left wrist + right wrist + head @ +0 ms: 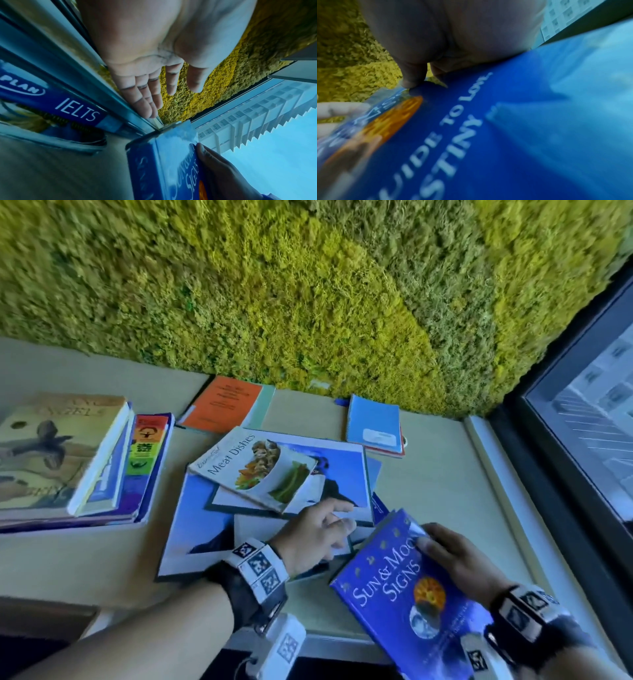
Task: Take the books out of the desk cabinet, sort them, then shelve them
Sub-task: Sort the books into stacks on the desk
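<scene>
My right hand (pixel 442 546) grips a blue book titled "Sun & Moon Signs" (pixel 407 594) at its far corner, thumb (pixel 412 81) on the cover, and holds it tilted above the desk's front right. My left hand (pixel 337 517) is open, its straight fingers (pixel 150 102) reaching over the edge of a loose pile of books just left of the blue book (pixel 171 169). On the pile lie a "Meat Dishes" cookbook (pixel 253 467) and a large book with a bird photo on blue (pixel 342 474). A blue IELTS book (pixel 73 109) shows in the left wrist view.
A stack of books (pixel 61 453) stands on the left of the pale desk (pixel 438 484). An orange book (pixel 226 404) and a blue spiral notebook (pixel 373 422) lie at the back, against the green moss wall (pixel 308 285). A window (pixel 582 405) runs along the right.
</scene>
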Motion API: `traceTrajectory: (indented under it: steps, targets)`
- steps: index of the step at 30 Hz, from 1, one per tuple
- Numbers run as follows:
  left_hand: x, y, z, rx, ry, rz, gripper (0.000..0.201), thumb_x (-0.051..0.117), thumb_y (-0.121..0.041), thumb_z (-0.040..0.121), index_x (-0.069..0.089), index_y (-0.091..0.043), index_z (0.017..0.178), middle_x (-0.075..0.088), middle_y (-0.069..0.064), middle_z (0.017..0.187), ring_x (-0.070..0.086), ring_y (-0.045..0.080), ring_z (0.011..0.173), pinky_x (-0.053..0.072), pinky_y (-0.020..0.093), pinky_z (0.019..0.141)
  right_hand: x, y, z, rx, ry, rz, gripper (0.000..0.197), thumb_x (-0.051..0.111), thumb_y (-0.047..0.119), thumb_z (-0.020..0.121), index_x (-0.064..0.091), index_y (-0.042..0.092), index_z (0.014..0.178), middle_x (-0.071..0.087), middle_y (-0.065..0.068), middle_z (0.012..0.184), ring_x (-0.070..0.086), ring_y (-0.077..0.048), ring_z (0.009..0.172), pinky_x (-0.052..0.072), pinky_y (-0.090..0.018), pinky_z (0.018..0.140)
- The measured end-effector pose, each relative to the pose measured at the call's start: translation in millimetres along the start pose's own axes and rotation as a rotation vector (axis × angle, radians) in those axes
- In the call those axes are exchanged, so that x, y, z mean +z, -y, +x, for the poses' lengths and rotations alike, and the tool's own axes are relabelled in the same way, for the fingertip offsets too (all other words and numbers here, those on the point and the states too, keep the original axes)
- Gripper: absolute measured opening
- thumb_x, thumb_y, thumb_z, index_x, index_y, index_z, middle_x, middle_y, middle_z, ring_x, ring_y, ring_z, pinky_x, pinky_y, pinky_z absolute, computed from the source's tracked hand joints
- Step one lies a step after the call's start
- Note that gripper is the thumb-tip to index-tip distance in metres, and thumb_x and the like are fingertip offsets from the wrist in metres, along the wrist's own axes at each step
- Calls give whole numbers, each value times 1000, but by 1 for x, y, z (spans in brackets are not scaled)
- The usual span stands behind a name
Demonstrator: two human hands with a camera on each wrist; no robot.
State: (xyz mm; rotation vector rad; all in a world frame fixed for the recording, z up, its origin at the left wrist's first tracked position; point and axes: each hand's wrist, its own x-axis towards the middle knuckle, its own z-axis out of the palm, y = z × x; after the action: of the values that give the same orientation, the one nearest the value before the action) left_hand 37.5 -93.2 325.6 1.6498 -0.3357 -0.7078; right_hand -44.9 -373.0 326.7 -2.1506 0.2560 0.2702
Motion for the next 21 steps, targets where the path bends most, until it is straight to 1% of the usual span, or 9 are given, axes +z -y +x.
traceTrajectory:
  steps: [2,4,7,8,11,14,16,19,21]
  targets:
    - [0,0,5,22,-23,-42,30,57,-30,102,57,-24,131,61,6,109,67,35,110,58,38,82,-15,11,1,6,-43,51,39,67,55,88,70,19,103,79,-7,98,76,-24,89,59,-51,86]
    - [-4,3,8,-7,-36,-79,24,57,-36,101,60,-31,124,61,2,115,70,31,106,59,40,84,-31,19,6,16,-57,36,52,70,69,79,71,22,100,78,-12,100,76,-28,91,59,-47,84]
    - [-9,12,8,-93,-11,-106,21,56,-40,101,61,-30,119,61,4,126,72,26,103,59,39,85,-54,36,10,10,-76,-15,31,63,46,96,69,16,100,78,-13,97,76,-31,90,59,-44,81]
    - [-10,14,7,-111,-5,-123,22,55,-39,101,61,-28,119,61,5,127,72,27,105,58,39,86,-61,42,12,7,-76,-10,38,64,54,94,69,17,100,78,-12,97,75,-34,91,59,-49,83]
    - [-14,12,8,-124,40,-174,21,54,-43,101,60,-34,119,63,3,120,70,29,110,55,39,83,-69,63,26,10,-109,97,69,70,78,69,67,18,101,78,-15,101,74,-41,94,57,-58,87]
    - [-20,2,11,-63,105,-206,35,58,-55,96,60,-31,122,67,3,119,71,20,101,50,37,80,-49,96,51,6,-168,339,47,65,51,90,65,10,113,76,-20,109,74,-41,96,56,-62,93]
    - [-32,-4,13,0,85,-220,51,62,-57,87,56,-25,126,69,7,124,72,22,104,53,38,80,-25,119,70,20,-205,469,29,56,37,101,66,11,110,77,-19,108,75,-38,94,56,-61,92]
    - [-72,-9,12,135,-69,-281,52,69,-39,85,54,-21,131,70,10,124,69,30,111,60,41,86,19,159,100,72,-197,633,34,53,38,104,67,10,117,76,-20,110,73,-38,97,55,-66,91]
    - [-108,-9,3,180,-221,-318,47,71,-29,81,59,-24,127,72,8,121,69,32,110,58,48,93,46,182,120,90,-164,689,39,55,40,103,69,8,121,77,-17,105,75,-30,90,60,-58,88]
